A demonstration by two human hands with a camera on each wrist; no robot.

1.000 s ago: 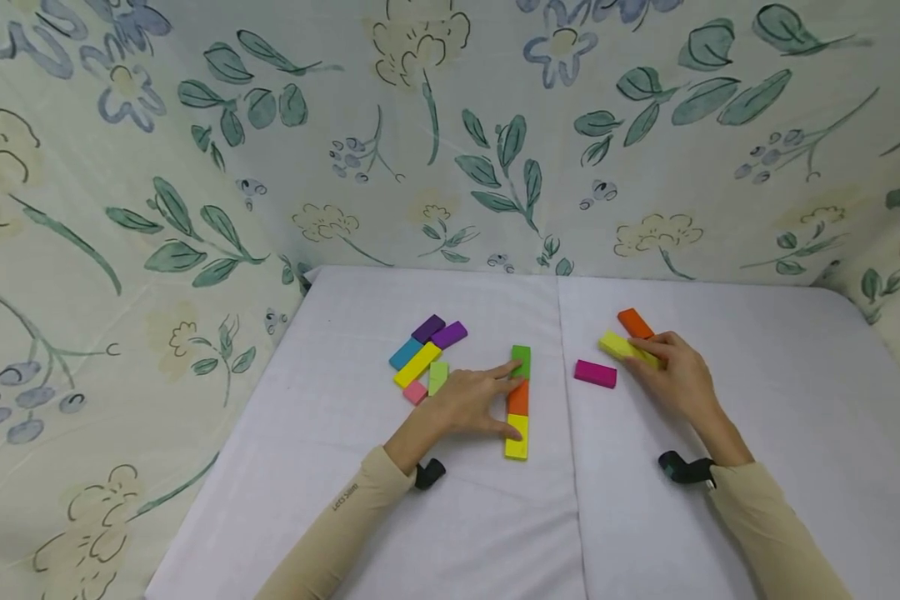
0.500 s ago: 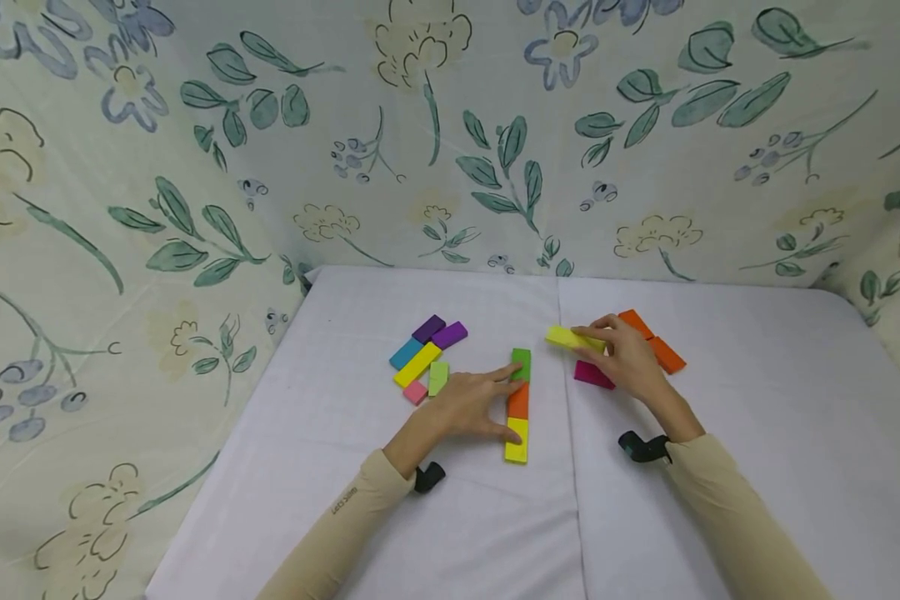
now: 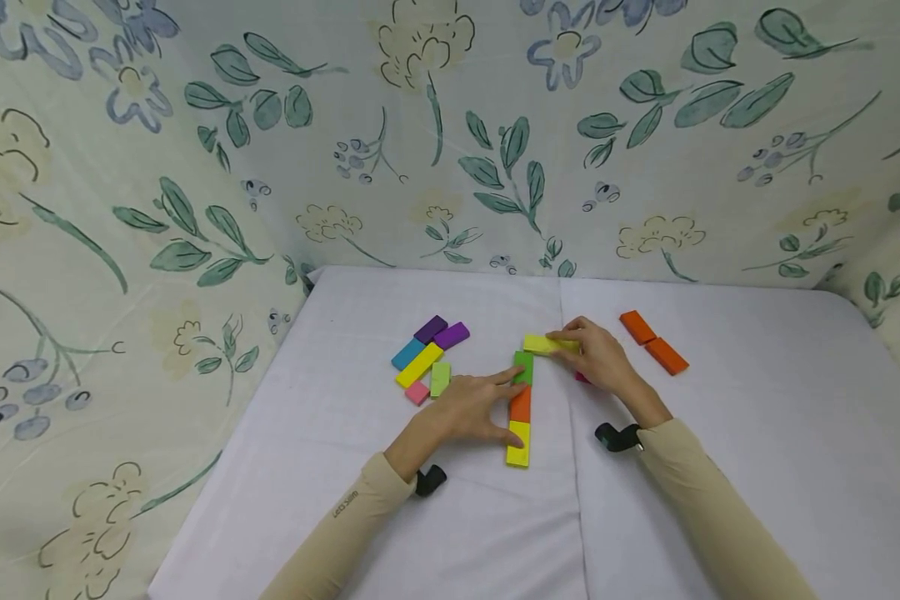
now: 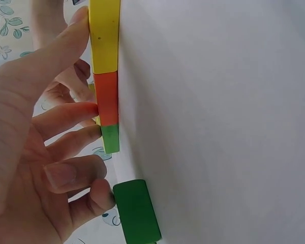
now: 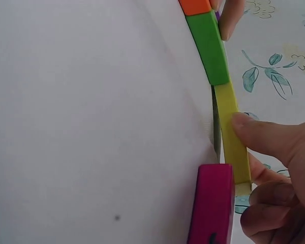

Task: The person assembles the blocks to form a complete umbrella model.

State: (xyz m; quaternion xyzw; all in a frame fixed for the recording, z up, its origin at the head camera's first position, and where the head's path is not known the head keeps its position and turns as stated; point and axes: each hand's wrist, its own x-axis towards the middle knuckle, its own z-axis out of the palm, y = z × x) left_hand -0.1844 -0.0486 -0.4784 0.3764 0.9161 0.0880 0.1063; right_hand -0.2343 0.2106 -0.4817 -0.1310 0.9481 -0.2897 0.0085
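A row of three blocks stands mid-table: a green block (image 3: pixel 523 368), an orange block (image 3: pixel 521 404) and a yellow block (image 3: pixel 518 443). My left hand (image 3: pixel 472 408) rests on it; the thumb touches the yellow block, and extended fingers touch the orange and green ones. My right hand (image 3: pixel 598 357) pinches a lighter yellow block (image 5: pixel 231 137) between thumb and fingers. That block lies crosswise at the far end of the row, against or very near the green block. A magenta block (image 5: pixel 211 203) sits beside the right hand, mostly hidden by it in the head view.
Left of the row lies a cluster: dark purple (image 3: pixel 431 328), purple (image 3: pixel 452 336), blue (image 3: pixel 407 354), yellow (image 3: pixel 419 366), light green (image 3: pixel 440 379) and pink (image 3: pixel 417 392) blocks. Two orange blocks (image 3: pixel 666 356) lie at the right. A floral cloth (image 3: pixel 420 167) hangs behind the white-covered table (image 3: pixel 780 433).
My right hand has carried the lighter yellow block leftward from beside the orange blocks to the row's far end. The left hand has stayed on the row.
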